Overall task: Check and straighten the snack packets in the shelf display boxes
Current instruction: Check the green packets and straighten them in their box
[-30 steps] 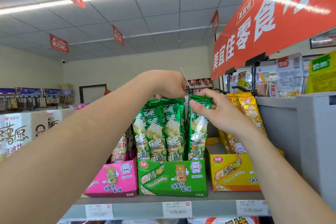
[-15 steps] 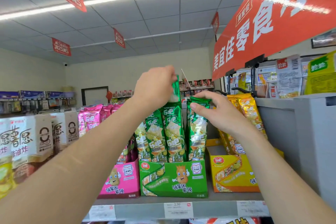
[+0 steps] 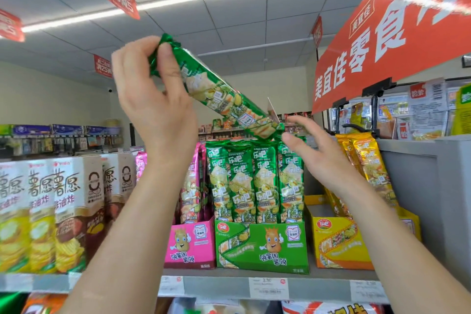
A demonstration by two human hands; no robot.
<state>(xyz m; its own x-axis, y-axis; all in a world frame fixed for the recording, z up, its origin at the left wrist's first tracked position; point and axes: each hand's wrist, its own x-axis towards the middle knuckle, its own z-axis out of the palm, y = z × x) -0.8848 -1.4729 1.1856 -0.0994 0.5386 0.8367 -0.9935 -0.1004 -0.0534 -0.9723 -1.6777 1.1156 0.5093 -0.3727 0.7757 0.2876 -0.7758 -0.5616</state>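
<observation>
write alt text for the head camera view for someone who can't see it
A person's left hand holds a long green snack packet by its top end, tilted above a shop shelf, with the open right hand by its lower end. Below, more green packets stand upright in a green display box, between a pink box and a yellow box.

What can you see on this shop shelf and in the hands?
display boxes: three, pink green yellow, on the shelf
standing packets: four in front, green, in the green one
lifted packet: one, green, tilted above them
pink packets: few, pink, in the pink one
gold packets: few, gold, in the yellow one
chip cartons: several, white and brown, far left
price tags: several, white, shelf edge
banner: one, red, upper right
left hand: one, grips lifted packet's top
right hand: one, open, near its bottom end
</observation>
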